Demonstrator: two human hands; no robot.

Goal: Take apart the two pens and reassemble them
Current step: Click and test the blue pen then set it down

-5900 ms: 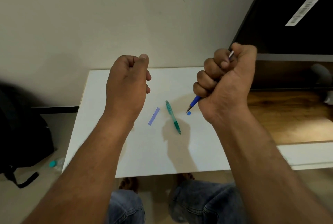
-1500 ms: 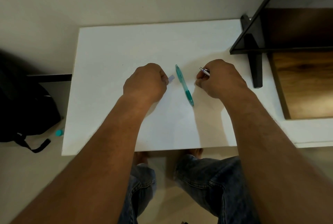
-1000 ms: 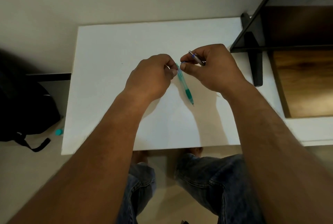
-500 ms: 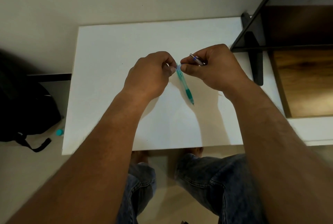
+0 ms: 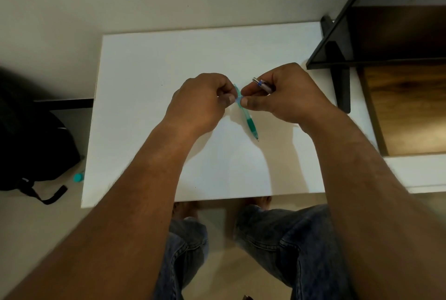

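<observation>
A green pen (image 5: 248, 120) lies on the white table (image 5: 149, 77), tip pointing toward me. Just above its far end, my left hand (image 5: 201, 102) and my right hand (image 5: 283, 93) meet fingertip to fingertip. Between them they pinch a small pale-blue pen piece (image 5: 237, 100). My right hand also grips the blue pen's body, and its silver end (image 5: 261, 83) sticks out over the fingers. Most of the blue pen is hidden inside that fist.
A black shelf unit (image 5: 362, 34) with a wooden surface (image 5: 407, 109) stands at the right. A black backpack (image 5: 29, 140) and a small teal cap (image 5: 78, 177) are on the floor at the left. My knees are under the table's near edge.
My left hand picked the pale-blue piece off the table. Both hands rose and came together above the green pen. The green pen has not moved.
</observation>
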